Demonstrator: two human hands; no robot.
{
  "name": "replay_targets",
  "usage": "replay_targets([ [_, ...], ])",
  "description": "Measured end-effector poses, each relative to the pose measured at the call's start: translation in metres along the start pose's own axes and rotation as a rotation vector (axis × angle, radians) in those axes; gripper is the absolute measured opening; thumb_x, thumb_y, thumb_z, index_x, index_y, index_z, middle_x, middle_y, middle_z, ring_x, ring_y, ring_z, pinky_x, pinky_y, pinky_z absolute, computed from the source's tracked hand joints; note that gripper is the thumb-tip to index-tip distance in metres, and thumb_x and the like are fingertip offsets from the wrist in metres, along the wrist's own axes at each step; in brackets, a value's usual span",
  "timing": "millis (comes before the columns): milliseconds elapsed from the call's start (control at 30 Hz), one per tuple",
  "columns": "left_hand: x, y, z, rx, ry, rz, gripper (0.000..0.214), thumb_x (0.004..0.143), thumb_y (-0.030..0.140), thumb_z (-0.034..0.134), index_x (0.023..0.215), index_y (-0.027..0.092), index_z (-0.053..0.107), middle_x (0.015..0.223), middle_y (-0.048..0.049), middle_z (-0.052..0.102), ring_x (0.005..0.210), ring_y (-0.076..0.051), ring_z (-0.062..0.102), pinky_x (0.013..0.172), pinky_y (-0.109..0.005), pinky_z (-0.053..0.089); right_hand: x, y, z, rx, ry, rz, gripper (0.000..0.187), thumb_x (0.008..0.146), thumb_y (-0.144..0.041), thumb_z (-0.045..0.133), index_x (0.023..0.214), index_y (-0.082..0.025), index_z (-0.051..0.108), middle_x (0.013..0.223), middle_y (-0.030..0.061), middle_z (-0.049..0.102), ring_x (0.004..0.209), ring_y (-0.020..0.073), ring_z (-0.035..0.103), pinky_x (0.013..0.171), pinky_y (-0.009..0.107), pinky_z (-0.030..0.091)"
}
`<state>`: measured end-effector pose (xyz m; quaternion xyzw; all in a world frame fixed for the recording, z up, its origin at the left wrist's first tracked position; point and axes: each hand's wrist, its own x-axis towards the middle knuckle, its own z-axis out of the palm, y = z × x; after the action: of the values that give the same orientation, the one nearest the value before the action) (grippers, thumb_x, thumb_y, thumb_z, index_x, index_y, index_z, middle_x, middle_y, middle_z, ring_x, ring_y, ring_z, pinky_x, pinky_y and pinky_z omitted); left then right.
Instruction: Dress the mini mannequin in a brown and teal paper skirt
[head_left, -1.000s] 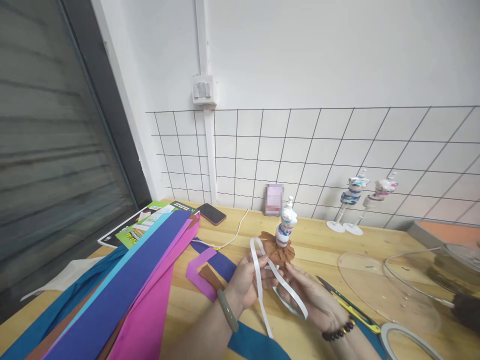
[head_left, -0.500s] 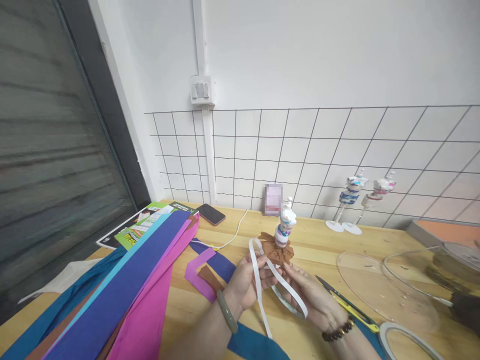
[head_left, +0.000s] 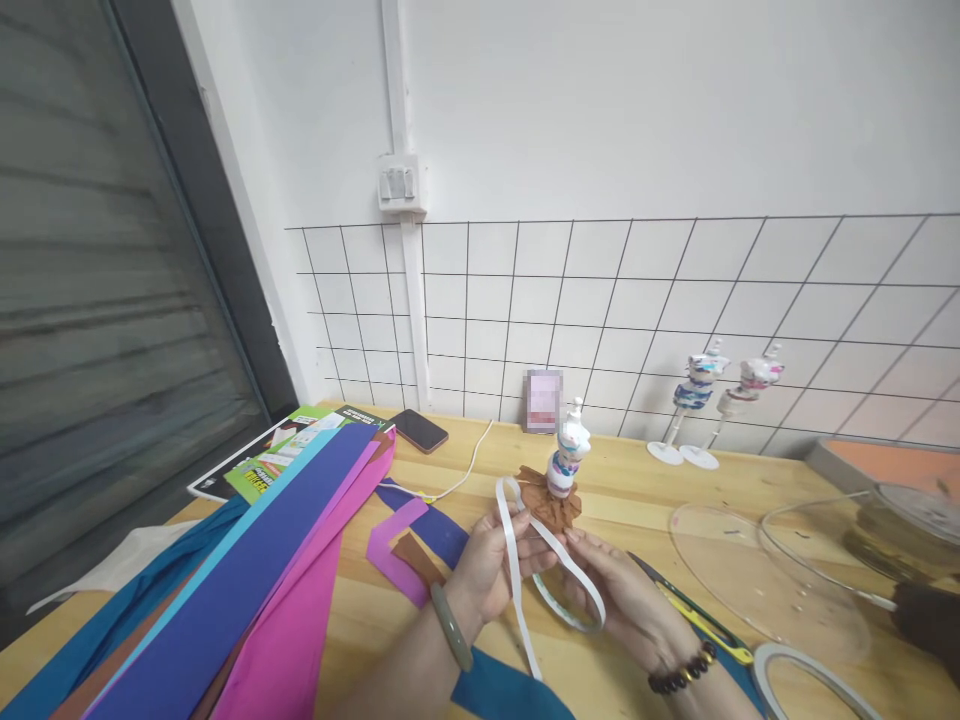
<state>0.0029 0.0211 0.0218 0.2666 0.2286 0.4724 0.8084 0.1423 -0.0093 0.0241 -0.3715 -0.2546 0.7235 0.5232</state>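
Note:
A small white mannequin torso (head_left: 571, 450) with blue and purple patches stands with gathered brown crepe paper (head_left: 541, 500) around its lower end. My left hand (head_left: 491, 565) has its fingers closed at the left near edge of that paper. On the right near edge, my right hand (head_left: 611, 585) pinches the brown paper between thumb and fingers. A long white tape strip (head_left: 514, 560) loops over my left fingers, crosses in front of both hands and hangs down to the table. Some of my left fingertips are hidden behind the tape.
Long crepe paper strips (head_left: 247, 580) and magazines (head_left: 270, 460) lie left, near a phone (head_left: 420, 430). Paper scraps (head_left: 397, 550) lie beside my left hand. Right are a yellow-and-black cutter (head_left: 705, 620), tape roll (head_left: 802, 665), clear disc (head_left: 757, 570) and two mannequins on stands (head_left: 701, 380).
The view has shifted slightly, so things appear a little further left. The lower bend of the tape loop has moved slightly. Both hands keep nearly the same grip.

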Motion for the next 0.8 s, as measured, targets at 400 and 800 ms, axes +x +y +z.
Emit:
replay_targets([
  [400,0.0,0.0,-0.001,0.009,-0.002,0.019,0.018,0.073,0.025,0.06,0.082,0.016,0.048,0.076,-0.0071,0.065,0.077,-0.02,0.064,0.066,-0.028,0.05,-0.026,-0.008,0.012,-0.688,0.151,-0.233,0.029,0.064,-0.045,0.062,0.07,-0.017,0.056,0.05,-0.0047,0.049,0.043,0.0076,0.042,0.044,0.02,0.032],
  [800,-0.002,0.001,0.005,0.153,0.001,0.069,0.023,0.068,0.031,0.064,0.078,0.014,0.052,0.073,-0.007,0.064,0.071,-0.018,0.063,0.058,-0.023,0.049,-0.028,-0.002,0.01,-1.168,0.304,-0.398,0.033,0.075,-0.047,0.046,0.082,-0.018,0.059,0.058,-0.0014,0.055,0.047,0.011,0.039,0.046,0.022,0.034],
])
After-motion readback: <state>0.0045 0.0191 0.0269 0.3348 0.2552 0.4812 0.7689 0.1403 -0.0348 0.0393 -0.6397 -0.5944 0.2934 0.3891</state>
